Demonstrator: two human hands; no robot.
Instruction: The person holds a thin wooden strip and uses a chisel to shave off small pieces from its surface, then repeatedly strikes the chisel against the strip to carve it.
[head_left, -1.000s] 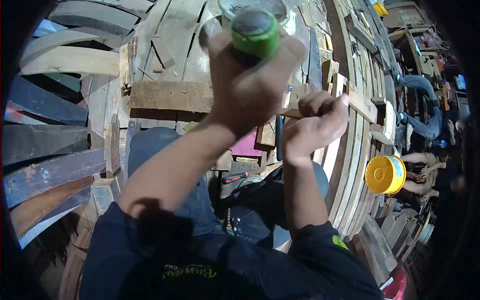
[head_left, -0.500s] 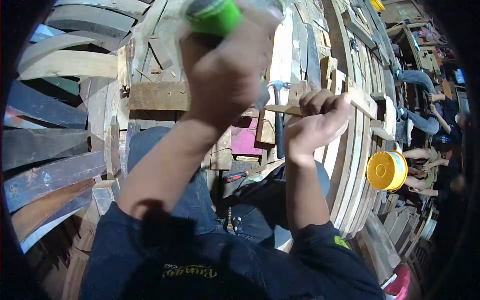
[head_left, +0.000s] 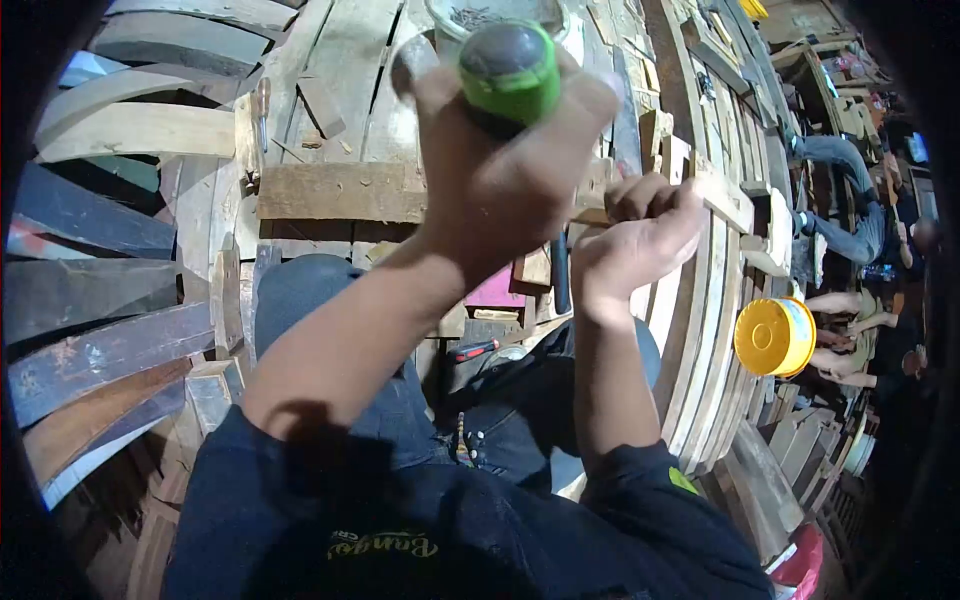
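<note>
My left hand [head_left: 500,180] is closed around the green grip of a tool [head_left: 512,85], whose dark butt end points up at me. The tool's working end is hidden behind the hand. My right hand [head_left: 640,240] is closed in a fist around a narrow wooden piece [head_left: 590,212], which sticks out to the left. Both hands are over the bench, the left one higher. Under them lies a hammer, with its dark handle [head_left: 561,275] showing and its head covered. A wooden board [head_left: 330,192] lies across the planks to the left.
A bucket of nails [head_left: 490,15] stands at the top. A yellow bucket [head_left: 775,338] stands to the right, near other people. Stacked curved wood pieces [head_left: 100,240] fill the left side. A red-and-black handled tool [head_left: 475,350] lies between my legs.
My left hand with the green-gripped tool has moved right and slightly down, covering the hammer's head. The nail bucket shows more. My right hand stays in about the same place.
</note>
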